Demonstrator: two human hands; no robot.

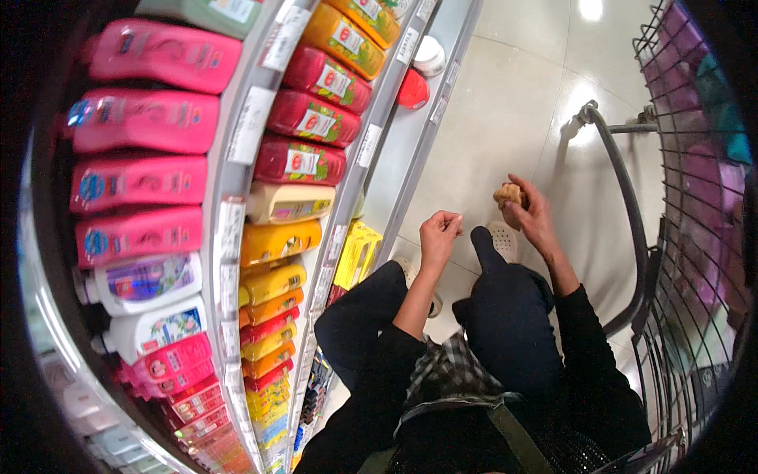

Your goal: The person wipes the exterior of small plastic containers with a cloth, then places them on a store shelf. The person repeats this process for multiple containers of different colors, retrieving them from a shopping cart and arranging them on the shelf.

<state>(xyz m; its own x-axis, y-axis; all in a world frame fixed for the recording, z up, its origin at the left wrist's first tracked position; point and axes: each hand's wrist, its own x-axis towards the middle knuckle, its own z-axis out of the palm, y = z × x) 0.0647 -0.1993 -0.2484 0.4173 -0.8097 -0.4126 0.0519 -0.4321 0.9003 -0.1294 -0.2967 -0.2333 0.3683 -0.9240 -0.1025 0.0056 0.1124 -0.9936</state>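
My right hand (531,216) is closed around a crumpled tan cloth or sponge (508,196), above the floor and just past my right shoe (503,240). The tan item is too small to name surely. My left hand (440,236) hovers in front of my knees with its fingers curled in and the thumb against them; nothing shows in its grasp. To its left, a bright yellow box (357,253) stands on the lowest shelf (398,139). Farther up that shelf sit a red container (413,90) and a white lidded jar (429,56).
Shelves at left carry pink bottles (145,121), dark red bottles (301,160), orange bottles (344,40) and white bottles (151,283). Price labels (251,125) line the shelf edges. A wire shopping cart (669,178) with goods stands close on my right, its grey tube frame (626,183) curving near my arm.
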